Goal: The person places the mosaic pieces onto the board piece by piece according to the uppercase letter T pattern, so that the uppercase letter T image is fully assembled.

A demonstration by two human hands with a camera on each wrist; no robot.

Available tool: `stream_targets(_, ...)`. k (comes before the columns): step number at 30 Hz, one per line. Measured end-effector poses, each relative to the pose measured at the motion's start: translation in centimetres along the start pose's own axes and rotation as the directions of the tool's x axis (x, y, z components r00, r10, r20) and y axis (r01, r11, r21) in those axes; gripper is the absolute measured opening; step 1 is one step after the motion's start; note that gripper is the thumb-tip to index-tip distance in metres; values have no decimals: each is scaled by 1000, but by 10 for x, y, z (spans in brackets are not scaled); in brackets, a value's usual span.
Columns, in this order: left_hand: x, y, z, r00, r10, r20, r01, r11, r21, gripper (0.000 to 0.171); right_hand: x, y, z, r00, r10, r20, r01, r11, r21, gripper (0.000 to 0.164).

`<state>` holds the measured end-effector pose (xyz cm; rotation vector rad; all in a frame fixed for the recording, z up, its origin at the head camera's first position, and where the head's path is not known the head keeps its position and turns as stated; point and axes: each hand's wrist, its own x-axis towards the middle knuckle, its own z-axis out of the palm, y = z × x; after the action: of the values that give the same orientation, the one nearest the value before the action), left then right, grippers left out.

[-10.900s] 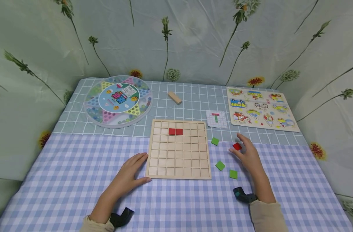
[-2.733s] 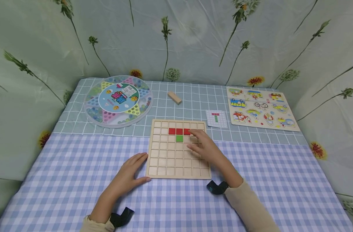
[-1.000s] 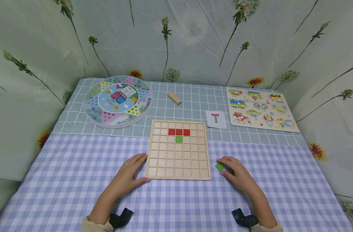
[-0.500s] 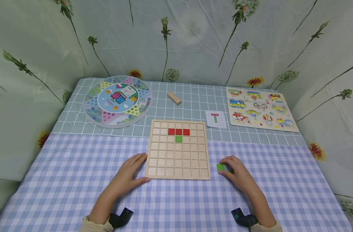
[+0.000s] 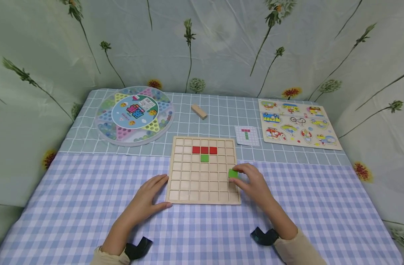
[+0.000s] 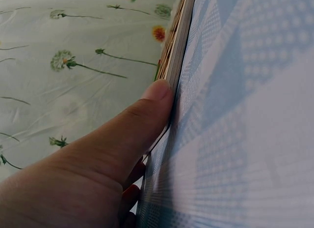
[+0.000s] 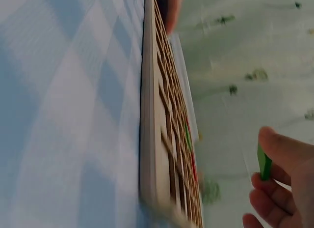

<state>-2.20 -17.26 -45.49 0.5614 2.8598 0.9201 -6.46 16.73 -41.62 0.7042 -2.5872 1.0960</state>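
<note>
A square wooden grid board (image 5: pixel 192 184) lies on the checked cloth, with three red tiles (image 5: pixel 204 150) in a row and one green tile (image 5: pixel 204 158) below the middle one. My left hand (image 5: pixel 148 197) rests at the board's lower left corner, fingers along its left edge and thumb at the front edge; in the left wrist view the thumb (image 6: pixel 142 117) lies against the rim. Over the board's right edge my right hand (image 5: pixel 253 182) pinches another green tile (image 5: pixel 233 173) between thumb and finger. The right wrist view has this tile (image 7: pixel 264 163) raised above the board.
Behind the board's right corner lies a small pattern card (image 5: pixel 247 136) with a red and green T. A vehicle puzzle board (image 5: pixel 299 125) is at the back right, a round marble game (image 5: pixel 135 116) at the back left, and a small wooden block (image 5: pixel 199 112) between them.
Since the oldest frame, a third red tile and a green tile have come onto the board. In the last half second my right hand has moved left and away from me with a green tile; the left stays.
</note>
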Motion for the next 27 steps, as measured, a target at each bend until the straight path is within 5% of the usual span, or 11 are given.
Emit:
stream_targets(12,0,1,-1,1000,8,-5,-8,1000,-6,83,43,-8,59,983,100,156,-101,995,-1,25)
stream_targets(27,-1,2,-1,1000,11,-19,-11,1000,-5,82,45,-1,67,978,112,174,-112,994,-11,22)
